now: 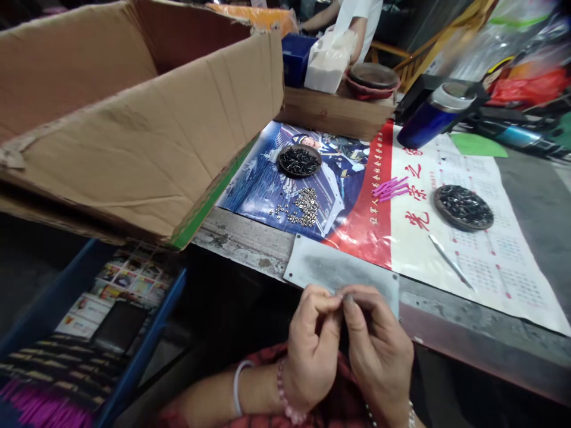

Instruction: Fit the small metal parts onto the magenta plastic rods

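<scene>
My left hand and my right hand meet fingertip to fingertip at the table's near edge, both pinched on a tiny part too small to name. On the poster-covered table lie a heap of small silver nuts, a dish of black screws, a second dish of dark parts, a few pink plastic sticks and thin metal tweezers.
A big open cardboard box overhangs the table's left end. A blue crate with pink sticks sits lower left. At the back stand a blue flask, a wooden box, a white bag and another person's arm.
</scene>
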